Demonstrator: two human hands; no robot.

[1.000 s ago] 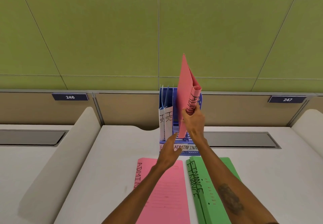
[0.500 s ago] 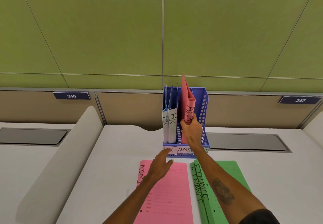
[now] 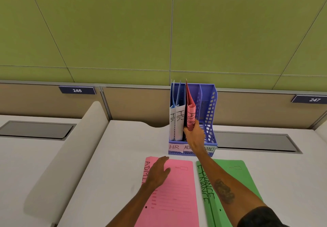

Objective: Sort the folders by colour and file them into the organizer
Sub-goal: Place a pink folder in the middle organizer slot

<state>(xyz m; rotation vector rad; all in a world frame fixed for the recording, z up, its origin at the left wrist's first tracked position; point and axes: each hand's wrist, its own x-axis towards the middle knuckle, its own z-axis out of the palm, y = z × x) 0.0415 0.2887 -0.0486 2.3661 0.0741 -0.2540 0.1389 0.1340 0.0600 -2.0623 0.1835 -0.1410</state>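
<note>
Right hand (image 3: 194, 137) with its fingers clenched on the lower spine of an upright pink folder (image 3: 190, 113) marked ADMIN, which stands in the middle compartment of the blue organizer (image 3: 210, 113). Two blue folders (image 3: 177, 120) marked HR stand just to the left of these fingers, in the left compartment; the compartment to their right holds nothing. Left hand (image 3: 159, 172), fingers released and spread, palm down on a second pink folder (image 3: 175, 196) lying flat on the counter (image 3: 106, 164). Green folders (image 3: 228, 187) marked FINANCE lie flat to the right of that hand, under the right forearm.
</note>
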